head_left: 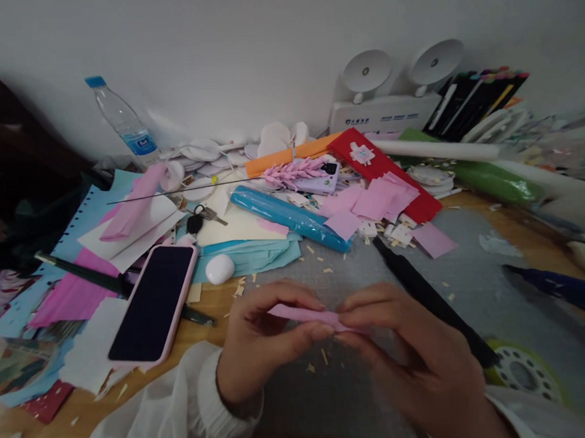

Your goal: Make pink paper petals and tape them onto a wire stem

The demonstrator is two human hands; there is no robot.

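Between my two hands is a narrow folded or rolled strip of pink paper (303, 313), held just above the grey cutting mat (303, 372). My left hand (271, 340) pinches it between thumb and fingers near its middle. From the other side, the thumb and fingertips of my right hand (412, 351) close on its right end, hiding that part. Beyond the hands lie several loose pink paper squares (378, 196), partly over a red packet (411, 191). A pink flower spike (294, 173) on a thin dark wire lies farther back.
A phone (153, 305), a white earbud case (220, 269) and keys (205, 217) lie left. A blue roll (290, 218) crosses the middle. A black tool (428, 296) and a yellow-green tape roll (523, 371) lie right. A water bottle (122, 117) stands behind.
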